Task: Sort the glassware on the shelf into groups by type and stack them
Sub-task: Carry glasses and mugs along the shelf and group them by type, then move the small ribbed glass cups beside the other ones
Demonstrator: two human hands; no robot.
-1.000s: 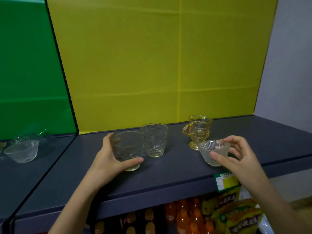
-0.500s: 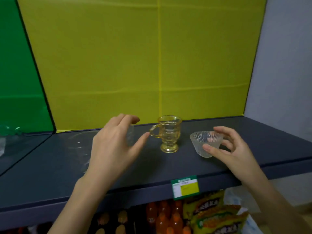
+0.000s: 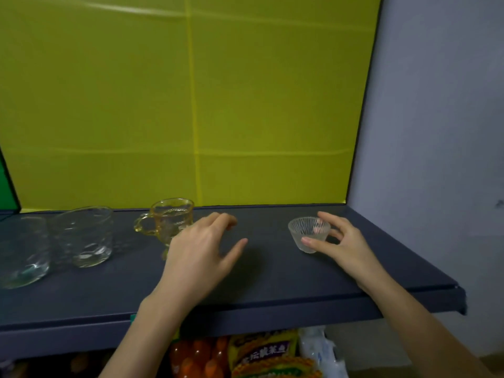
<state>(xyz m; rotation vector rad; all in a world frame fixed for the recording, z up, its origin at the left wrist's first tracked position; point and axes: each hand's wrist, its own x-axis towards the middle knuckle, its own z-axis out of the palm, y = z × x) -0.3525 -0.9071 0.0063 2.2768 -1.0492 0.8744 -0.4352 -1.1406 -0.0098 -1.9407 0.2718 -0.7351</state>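
Right hand (image 3: 343, 249): it reaches in from the lower right with the forearm over the shelf's front lip. It grasps the small ribbed bowl (image 3: 306, 237), thumb along the near wall and curled fingers behind the far rim; a fingertip shows pink through the glass. The bowl is upright, mouth up, on the right part of the shelf (image 3: 272, 285). Whether its base rests on the shelf cannot be told.

Left hand (image 3: 199, 252): it is released and holds nothing. The palm faces down above the middle of the shelf, with the fingers loosely bent and the thumb spread toward the right. It is well apart from the bowl.

Just behind this hand stands an amber mug (image 3: 170, 218), upright with its handle to the left. The hand hides its lower right side and foot, so contact cannot be judged.

Further left stands a clear tumbler (image 3: 84, 236), and at the picture's edge a second tumbler (image 3: 23, 252). Both are upright and just beside each other — touching or not, I cannot tell. Every piece stands singly, and all are blurred.

Surroundings: a yellow panel (image 3: 191, 105) backs the shelf and a grey wall (image 3: 436, 132) closes the right. Below the shelf are orange bottles (image 3: 196, 358) and snack packets (image 3: 264, 356).
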